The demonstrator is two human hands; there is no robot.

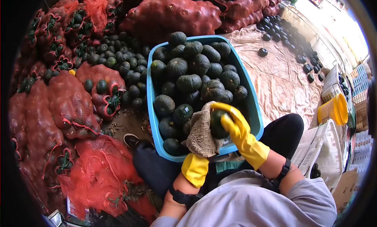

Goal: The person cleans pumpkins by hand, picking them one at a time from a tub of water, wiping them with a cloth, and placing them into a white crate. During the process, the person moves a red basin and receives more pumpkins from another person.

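A dark green squash (218, 124) is held up over the near end of a blue tub (152, 121). My right hand (240, 132), in a yellow rubber glove, curls its fingers over the squash's right side and top. On the other side, my left hand (195, 169) presses a brown cloth (202, 134) against it. The cloth covers the left fingers; only the yellow glove's wrist part shows. Many more dark green squashes (189, 83) are heaped in the tub, which stands before my knees.
Red mesh sacks (70, 103) full of squashes crowd the left side, and larger ones (171, 17) lie behind the tub. Loose squashes are spread over a tan sheet (271, 80). A yellow bucket (333, 110) and white crates (310, 142) stand at the right.
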